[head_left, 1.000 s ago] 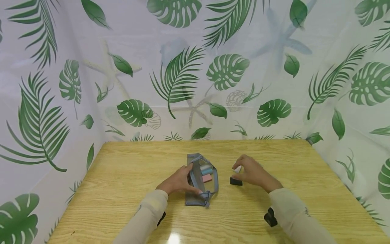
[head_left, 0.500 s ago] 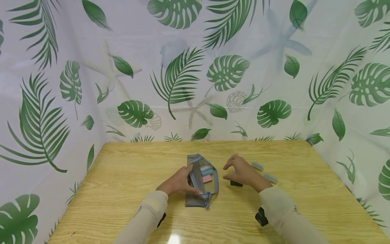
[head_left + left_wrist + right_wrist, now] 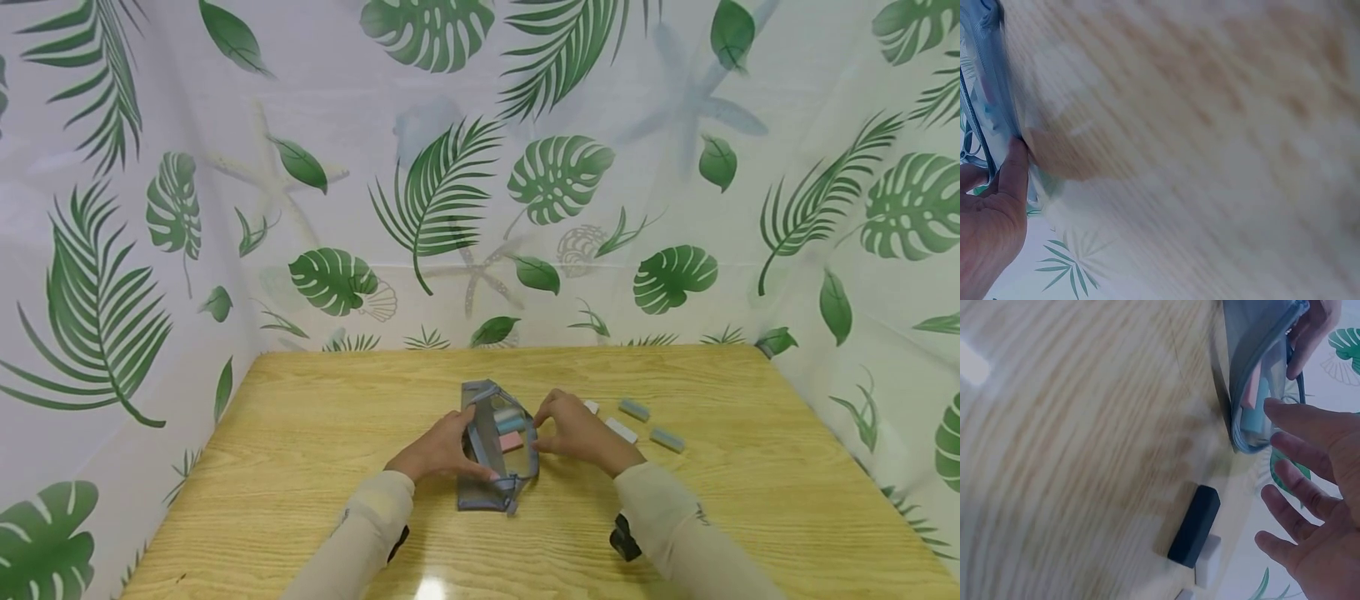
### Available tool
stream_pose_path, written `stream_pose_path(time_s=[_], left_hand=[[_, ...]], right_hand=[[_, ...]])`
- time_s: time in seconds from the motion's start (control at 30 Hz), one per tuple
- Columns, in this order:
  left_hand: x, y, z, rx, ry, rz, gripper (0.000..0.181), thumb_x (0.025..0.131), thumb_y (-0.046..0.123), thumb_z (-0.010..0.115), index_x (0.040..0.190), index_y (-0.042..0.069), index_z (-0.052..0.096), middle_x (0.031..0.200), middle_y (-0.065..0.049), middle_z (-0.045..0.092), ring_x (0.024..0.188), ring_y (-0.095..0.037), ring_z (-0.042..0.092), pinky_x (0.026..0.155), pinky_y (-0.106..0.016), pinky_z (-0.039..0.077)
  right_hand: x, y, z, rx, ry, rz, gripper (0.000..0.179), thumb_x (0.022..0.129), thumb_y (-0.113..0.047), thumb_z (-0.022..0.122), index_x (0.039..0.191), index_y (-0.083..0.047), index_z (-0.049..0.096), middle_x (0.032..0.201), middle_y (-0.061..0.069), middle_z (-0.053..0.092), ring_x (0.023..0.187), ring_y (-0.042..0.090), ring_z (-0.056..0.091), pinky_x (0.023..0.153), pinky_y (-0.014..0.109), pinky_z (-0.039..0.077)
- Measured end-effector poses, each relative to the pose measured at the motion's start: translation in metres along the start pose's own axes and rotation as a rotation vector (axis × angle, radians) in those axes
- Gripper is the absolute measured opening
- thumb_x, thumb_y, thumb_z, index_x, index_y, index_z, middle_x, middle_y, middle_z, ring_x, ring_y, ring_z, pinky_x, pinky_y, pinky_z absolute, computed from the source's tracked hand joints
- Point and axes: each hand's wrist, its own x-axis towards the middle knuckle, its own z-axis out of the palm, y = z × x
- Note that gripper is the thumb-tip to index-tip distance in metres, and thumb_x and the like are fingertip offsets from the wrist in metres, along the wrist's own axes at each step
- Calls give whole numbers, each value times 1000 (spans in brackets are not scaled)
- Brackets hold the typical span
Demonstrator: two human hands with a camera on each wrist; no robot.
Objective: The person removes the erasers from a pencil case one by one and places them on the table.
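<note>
A blue-grey zippered pouch (image 3: 480, 492) lies on the table with its mouth spread apart. Inside it are a pink block (image 3: 511, 441) and a light-blue block (image 3: 511, 423). My left hand (image 3: 438, 450) grips the pouch's near-left rim, thumb and fingers apart along it; the left wrist view shows the fingers on its edge. My right hand (image 3: 573, 429) is at the pouch's right rim. Its fingers (image 3: 1297, 512) are spread and loosely bent in the right wrist view, with nothing between them. A black block (image 3: 1194, 526) lies below that hand, hidden in the head view.
Right of my right hand lie white blocks (image 3: 621, 431) and two grey-blue blocks, one farther back (image 3: 634, 409) and one nearer (image 3: 667, 439). A leaf-printed curtain (image 3: 480, 208) stands behind the wooden table (image 3: 337, 383) and along its sides.
My right hand has moved left from the loose blocks to the pouch's right rim, uncovering the white and grey-blue blocks. My left hand and the pouch have stayed in place.
</note>
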Motion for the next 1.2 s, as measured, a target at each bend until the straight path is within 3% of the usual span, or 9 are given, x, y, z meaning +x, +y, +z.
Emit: stream_pose_path(time_s=[0.4, 1.2], left_hand=[[-1, -2, 1, 3, -4, -18, 119, 67, 57, 78, 152, 5, 13, 146, -20, 30, 130, -31, 37, 104, -44, 36], [-2, 1, -1, -24, -3, 3, 119, 67, 52, 81, 151, 3, 13, 141, -21, 35, 123, -28, 43, 102, -41, 38]], right_hand=[[8, -6, 14, -41, -5, 61, 22, 74, -20, 82, 88, -4, 74, 95, 5, 57, 92, 26, 54, 82, 42, 47], [14, -9, 23, -58, 20, 49, 19, 74, -18, 82, 84, -5, 73, 93, 4, 58, 86, 20, 54, 79, 40, 49]])
